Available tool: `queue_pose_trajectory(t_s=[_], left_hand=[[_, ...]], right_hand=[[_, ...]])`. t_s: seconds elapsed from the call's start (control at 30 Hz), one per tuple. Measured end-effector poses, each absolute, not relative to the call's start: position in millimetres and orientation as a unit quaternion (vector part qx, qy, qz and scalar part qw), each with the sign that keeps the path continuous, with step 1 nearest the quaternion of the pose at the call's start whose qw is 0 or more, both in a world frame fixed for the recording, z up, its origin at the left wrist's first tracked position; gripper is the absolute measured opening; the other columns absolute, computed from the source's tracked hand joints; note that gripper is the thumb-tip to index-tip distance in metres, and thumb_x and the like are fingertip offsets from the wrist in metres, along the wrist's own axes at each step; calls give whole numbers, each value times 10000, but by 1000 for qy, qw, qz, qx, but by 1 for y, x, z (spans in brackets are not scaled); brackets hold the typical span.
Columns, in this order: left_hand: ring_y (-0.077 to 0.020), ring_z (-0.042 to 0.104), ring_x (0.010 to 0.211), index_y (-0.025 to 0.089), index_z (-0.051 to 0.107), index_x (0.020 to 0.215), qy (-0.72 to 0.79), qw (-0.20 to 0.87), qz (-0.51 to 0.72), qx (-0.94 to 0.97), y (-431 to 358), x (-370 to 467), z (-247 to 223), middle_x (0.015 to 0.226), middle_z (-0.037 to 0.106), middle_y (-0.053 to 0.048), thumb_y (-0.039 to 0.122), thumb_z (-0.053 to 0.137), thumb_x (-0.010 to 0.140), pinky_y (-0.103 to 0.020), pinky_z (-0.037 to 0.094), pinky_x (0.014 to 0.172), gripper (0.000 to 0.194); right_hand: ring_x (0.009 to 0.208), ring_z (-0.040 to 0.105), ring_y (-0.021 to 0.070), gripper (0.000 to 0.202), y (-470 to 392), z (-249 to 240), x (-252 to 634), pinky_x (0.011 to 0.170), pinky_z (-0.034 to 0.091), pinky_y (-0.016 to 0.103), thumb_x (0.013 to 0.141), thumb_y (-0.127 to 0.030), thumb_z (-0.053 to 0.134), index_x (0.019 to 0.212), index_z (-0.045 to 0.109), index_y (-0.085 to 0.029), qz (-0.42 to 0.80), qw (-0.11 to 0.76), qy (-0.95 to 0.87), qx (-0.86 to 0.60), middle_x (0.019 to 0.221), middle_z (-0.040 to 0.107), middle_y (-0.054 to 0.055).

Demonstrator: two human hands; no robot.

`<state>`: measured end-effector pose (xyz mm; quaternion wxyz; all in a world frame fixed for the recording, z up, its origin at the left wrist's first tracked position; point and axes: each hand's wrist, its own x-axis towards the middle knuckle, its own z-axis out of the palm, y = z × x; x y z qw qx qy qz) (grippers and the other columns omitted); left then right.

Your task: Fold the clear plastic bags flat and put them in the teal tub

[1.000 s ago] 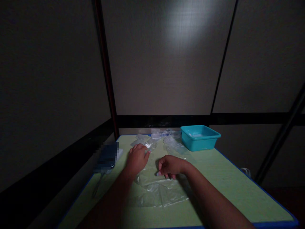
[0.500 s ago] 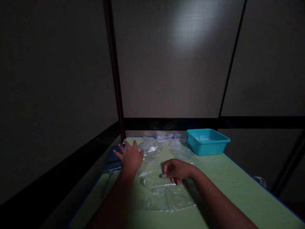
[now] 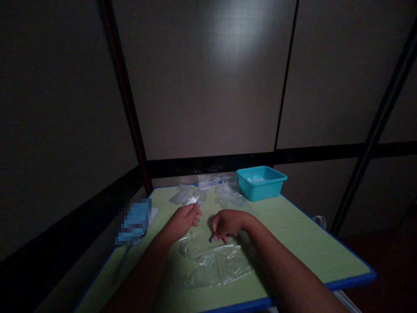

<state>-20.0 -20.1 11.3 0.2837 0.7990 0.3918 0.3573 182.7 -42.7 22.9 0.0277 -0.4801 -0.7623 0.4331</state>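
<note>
A clear plastic bag [image 3: 208,265] lies spread and wrinkled on the green table in front of me. My right hand [image 3: 230,224] is over its far part, with the fingers curled and the thumb and forefinger closed on the thin plastic. To the left, my left hand [image 3: 185,219] hovers near the bag's far left side. Its fingers are loosely bent, a little apart from the thumb, with nothing visible in them. More crumpled clear plastic bags [image 3: 228,193] lie beyond both hands.
A turquoise plastic basin [image 3: 260,189] stands at the back right of the table [image 3: 309,243], which has a blue edge. On the left edge lies a pixelated blue flat object [image 3: 135,219] with a strap. Panelled walls [image 3: 208,108] rise behind and on the left.
My left hand has moved right, from spread fingers beside the blue object to loosely bent fingers near the bag. My right hand stays at the bag. The view has turned rightward.
</note>
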Motion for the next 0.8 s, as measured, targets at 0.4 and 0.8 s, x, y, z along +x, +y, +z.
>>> queue_pose_trajectory(t_s=[0.4, 0.8], left_hand=[[-157, 598, 591, 169, 593, 759, 376, 343, 325, 797, -15, -21, 10, 654, 623, -11, 486, 391, 830, -267, 467, 585, 383], [-194, 639, 807, 149, 639, 905, 367, 355, 281, 812, -15, -19, 2, 890, 698, -56, 535, 325, 866, -309, 488, 762, 500]], right_hand=[[326, 374, 46, 255, -44, 25, 181, 377, 294, 172, 654, -401, 674, 702, 567, -175, 426, 10, -775, -467, 472, 560, -81], [334, 384, 51, 237, -47, 29, 179, 397, 310, 175, 669, -383, 667, 717, 553, -181, 414, 5, -776, -475, 472, 554, -84]])
